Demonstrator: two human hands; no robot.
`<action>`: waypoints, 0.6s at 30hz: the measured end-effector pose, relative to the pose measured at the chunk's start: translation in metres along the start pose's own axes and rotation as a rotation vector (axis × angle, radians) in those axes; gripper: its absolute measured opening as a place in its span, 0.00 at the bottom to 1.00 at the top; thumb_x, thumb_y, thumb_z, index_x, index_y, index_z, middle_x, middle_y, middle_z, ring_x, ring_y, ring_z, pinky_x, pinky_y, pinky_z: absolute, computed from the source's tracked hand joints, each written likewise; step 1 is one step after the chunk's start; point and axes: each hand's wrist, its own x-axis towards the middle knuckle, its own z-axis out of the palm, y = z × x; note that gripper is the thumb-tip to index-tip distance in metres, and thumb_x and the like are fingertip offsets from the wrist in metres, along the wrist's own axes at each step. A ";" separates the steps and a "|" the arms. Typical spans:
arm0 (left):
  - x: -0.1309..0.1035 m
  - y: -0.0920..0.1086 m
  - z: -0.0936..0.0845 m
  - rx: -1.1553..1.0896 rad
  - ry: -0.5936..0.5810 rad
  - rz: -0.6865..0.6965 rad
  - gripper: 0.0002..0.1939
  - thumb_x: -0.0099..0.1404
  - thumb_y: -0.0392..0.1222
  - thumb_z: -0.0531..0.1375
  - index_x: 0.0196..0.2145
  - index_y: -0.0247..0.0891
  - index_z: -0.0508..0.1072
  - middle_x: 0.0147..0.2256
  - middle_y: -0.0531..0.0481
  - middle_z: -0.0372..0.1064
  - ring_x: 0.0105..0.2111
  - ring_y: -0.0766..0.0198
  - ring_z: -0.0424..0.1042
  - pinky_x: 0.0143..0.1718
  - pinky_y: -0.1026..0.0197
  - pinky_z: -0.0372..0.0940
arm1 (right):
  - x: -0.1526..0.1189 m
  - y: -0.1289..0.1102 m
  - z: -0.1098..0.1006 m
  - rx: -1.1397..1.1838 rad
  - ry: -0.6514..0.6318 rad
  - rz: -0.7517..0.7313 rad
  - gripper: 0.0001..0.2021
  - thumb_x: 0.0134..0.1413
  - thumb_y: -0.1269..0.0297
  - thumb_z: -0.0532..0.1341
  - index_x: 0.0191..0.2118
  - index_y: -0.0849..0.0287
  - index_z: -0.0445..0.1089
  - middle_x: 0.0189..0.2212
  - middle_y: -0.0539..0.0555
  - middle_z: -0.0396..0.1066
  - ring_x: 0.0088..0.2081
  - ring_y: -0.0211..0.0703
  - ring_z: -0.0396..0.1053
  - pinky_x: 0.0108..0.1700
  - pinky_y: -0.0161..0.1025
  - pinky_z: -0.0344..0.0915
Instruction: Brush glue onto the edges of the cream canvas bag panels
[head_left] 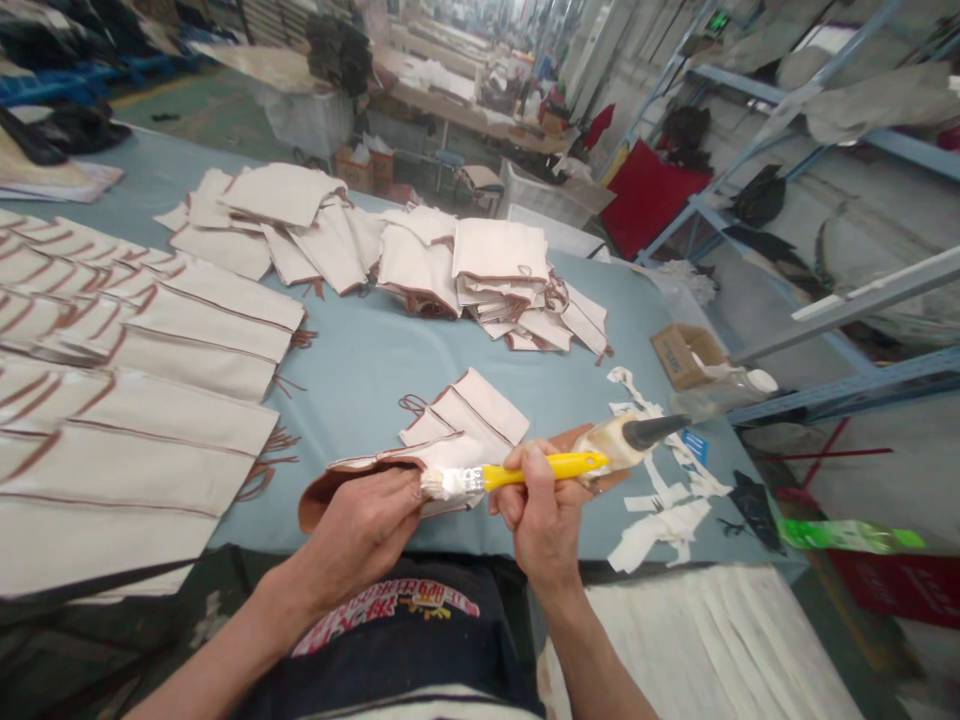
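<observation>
My right hand [546,515] is closed round the yellow handle of a paintbrush [551,468]. White paste coats its bristles and metal ferrule. At the bristle end, my left hand [367,512] grips a cream leather piece [319,497] with a brown inside, its edge curling open. Just beyond both hands, another cream piece with brown edging [480,408] lies flat on the table. To the right of my right hand is a pale, paste-smeared container [611,445] with a black conical tip; part of it is hidden behind the brush.
Stacks of cream pieces [172,450] with brown edging cover the table's left side; a looser pile [499,255] sits at the back. White scraps [664,530], a cardboard box [686,357] and a clear jar [724,392] occupy the right. Metal shelving [750,250] stands beyond.
</observation>
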 end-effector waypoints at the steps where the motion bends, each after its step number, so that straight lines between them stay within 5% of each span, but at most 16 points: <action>1: -0.001 -0.001 0.001 -0.016 -0.016 -0.014 0.14 0.72 0.27 0.51 0.32 0.39 0.70 0.29 0.48 0.74 0.30 0.61 0.74 0.32 0.63 0.65 | -0.001 0.000 0.000 0.014 -0.010 0.016 0.20 0.64 0.45 0.61 0.28 0.56 0.66 0.09 0.37 0.52 0.11 0.31 0.48 0.19 0.32 0.63; 6: -0.001 0.000 0.001 -0.217 -0.049 -0.199 0.13 0.71 0.29 0.53 0.34 0.39 0.75 0.32 0.47 0.78 0.31 0.61 0.75 0.35 0.63 0.64 | 0.008 -0.002 -0.009 0.094 0.080 0.053 0.18 0.60 0.47 0.63 0.29 0.55 0.67 0.09 0.36 0.51 0.11 0.31 0.48 0.19 0.32 0.62; 12: 0.018 -0.005 -0.006 -0.682 -0.043 -0.729 0.10 0.68 0.42 0.60 0.35 0.38 0.81 0.33 0.49 0.79 0.35 0.57 0.74 0.35 0.64 0.65 | 0.018 -0.002 -0.014 0.164 0.182 0.025 0.15 0.60 0.52 0.64 0.28 0.55 0.66 0.09 0.35 0.51 0.11 0.30 0.48 0.19 0.30 0.59; 18: 0.026 -0.015 -0.011 -1.174 0.044 -1.106 0.11 0.56 0.46 0.70 0.32 0.36 0.76 0.23 0.57 0.70 0.22 0.68 0.65 0.23 0.69 0.57 | 0.006 0.015 -0.010 -0.052 0.130 -0.313 0.15 0.68 0.51 0.59 0.34 0.56 0.69 0.16 0.42 0.63 0.17 0.35 0.62 0.25 0.34 0.63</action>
